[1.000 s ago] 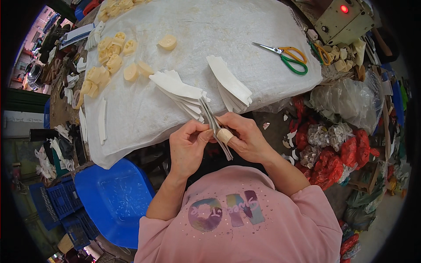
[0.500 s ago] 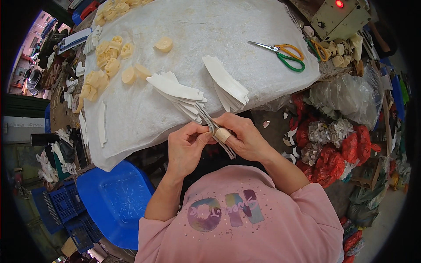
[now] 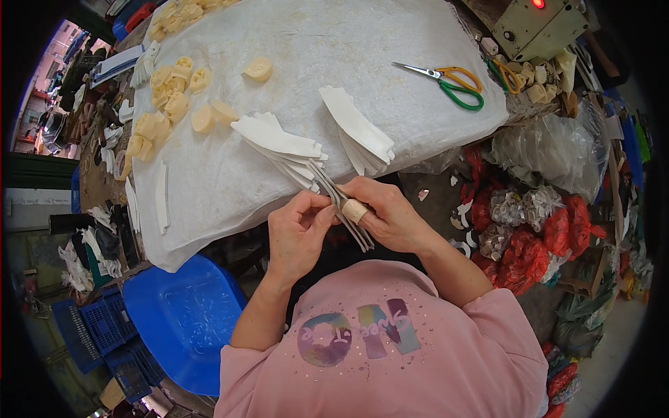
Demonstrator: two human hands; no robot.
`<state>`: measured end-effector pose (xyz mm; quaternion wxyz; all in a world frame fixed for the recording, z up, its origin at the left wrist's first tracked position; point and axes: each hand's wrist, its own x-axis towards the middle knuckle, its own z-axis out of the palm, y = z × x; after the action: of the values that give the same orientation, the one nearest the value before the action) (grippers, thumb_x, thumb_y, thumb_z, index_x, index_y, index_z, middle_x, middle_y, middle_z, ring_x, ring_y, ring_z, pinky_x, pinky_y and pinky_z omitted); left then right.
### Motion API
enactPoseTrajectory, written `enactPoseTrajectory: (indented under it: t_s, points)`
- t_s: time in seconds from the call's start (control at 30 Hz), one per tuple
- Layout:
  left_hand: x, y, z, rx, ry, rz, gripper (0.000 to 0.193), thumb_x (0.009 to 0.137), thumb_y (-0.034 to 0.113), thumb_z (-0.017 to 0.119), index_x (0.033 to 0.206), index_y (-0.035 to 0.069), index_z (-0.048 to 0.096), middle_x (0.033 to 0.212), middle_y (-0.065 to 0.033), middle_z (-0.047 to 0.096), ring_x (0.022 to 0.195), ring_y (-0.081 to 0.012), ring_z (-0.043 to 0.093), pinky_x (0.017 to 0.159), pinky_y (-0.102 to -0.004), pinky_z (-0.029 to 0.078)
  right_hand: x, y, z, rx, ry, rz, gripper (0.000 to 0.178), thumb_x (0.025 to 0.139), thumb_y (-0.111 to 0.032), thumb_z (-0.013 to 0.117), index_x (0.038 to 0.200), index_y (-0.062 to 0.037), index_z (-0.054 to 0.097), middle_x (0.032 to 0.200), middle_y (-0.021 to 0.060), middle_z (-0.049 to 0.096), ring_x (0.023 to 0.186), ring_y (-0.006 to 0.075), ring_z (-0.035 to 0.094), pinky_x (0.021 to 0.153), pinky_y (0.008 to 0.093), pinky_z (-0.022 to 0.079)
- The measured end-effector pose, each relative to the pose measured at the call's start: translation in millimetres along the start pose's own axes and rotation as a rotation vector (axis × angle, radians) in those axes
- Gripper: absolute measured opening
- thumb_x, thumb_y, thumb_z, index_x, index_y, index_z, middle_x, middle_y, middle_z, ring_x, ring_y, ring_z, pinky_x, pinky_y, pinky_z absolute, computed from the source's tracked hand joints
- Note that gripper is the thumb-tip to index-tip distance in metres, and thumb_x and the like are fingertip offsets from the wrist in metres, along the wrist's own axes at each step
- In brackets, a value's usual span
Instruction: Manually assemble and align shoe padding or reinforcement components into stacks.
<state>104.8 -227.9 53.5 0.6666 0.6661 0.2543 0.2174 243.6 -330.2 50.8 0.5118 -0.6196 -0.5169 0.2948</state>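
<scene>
Over the front edge of the table, both hands meet on a thin bundle of grey-white strips (image 3: 362, 237). My left hand (image 3: 296, 230) pinches at the bundle's left side with thumb and fingertips pressed together. From the other side, my right hand (image 3: 390, 214) grips the strips; a tan wrap (image 3: 354, 210) covers one of its digits. The bundle's upper end touches or overlaps a fanned pile of white curved strips (image 3: 282, 143) on the table, and I cannot tell exactly where one ends. A second fanned stack of white strips (image 3: 357, 129) lies to the right.
Scissors (image 3: 453, 83) with green and orange handles lie at the table's right. Cream moulded pieces (image 3: 167, 90) cluster at the left on the white sheet (image 3: 230, 198). A blue chair (image 3: 185, 313) stands at lower left. Red plastic bags (image 3: 523, 254) sit on the right, below a metal box (image 3: 536, 31).
Both hands stay nearly in place on the strips, with only slight finger movement. The view has shifted a little.
</scene>
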Motion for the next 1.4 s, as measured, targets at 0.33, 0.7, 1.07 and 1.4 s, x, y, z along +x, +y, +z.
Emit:
enactPoseTrajectory:
  t_s: [0.33,0.7,1.07,1.4]
  points:
    - [4,1,-2,0.106,-0.036,0.005,0.011,0.083,0.006,0.061,0.085,-0.005,0.060,0.069,-0.0075,0.063,0.065,-0.0082,0.059,0.060,-0.0223,0.047,-3,0,1,-0.024,-0.003,0.038,0.023,0.085,-0.009,0.053,0.104,0.0015,0.058,0.086,0.0166,0.057,0.073,0.0305,0.059,0.065,0.0347,0.047]
    - [3,-5,-3,-0.013,-0.006,-0.086,0.006,0.081,0.001,0.060,0.078,-0.001,0.055,0.073,-0.0019,0.058,0.065,-0.0054,0.054,0.060,-0.0183,0.045,-1,-4,-1,0.086,-0.082,0.114,0.023,0.085,-0.013,0.053,0.102,0.0021,0.058,0.080,0.0157,0.058,0.074,0.0265,0.059,0.067,0.0342,0.045]
    - [-1,-2,-10,-0.121,0.143,-0.028,0.004,0.079,-0.001,0.059,0.078,0.000,0.056,0.069,0.0019,0.055,0.061,-0.0016,0.048,0.055,-0.0163,0.039,-3,-2,4,0.339,0.222,0.300,0.022,0.084,-0.010,0.044,0.097,0.0039,0.054,0.078,0.0098,0.062,0.069,0.0137,0.057,0.063,0.0283,0.046]
    - [74,45,-78,1.131,0.624,1.077,0.013,0.070,-0.004,0.062,0.080,-0.001,0.055,0.081,-0.0084,0.055,0.077,-0.0211,0.056,0.067,-0.0302,0.047,38,-8,-75,-0.257,0.436,0.156,0.012,0.086,-0.010,0.043,0.085,0.0011,0.049,0.071,0.0076,0.049,0.065,0.0161,0.046,0.060,0.0277,0.038]
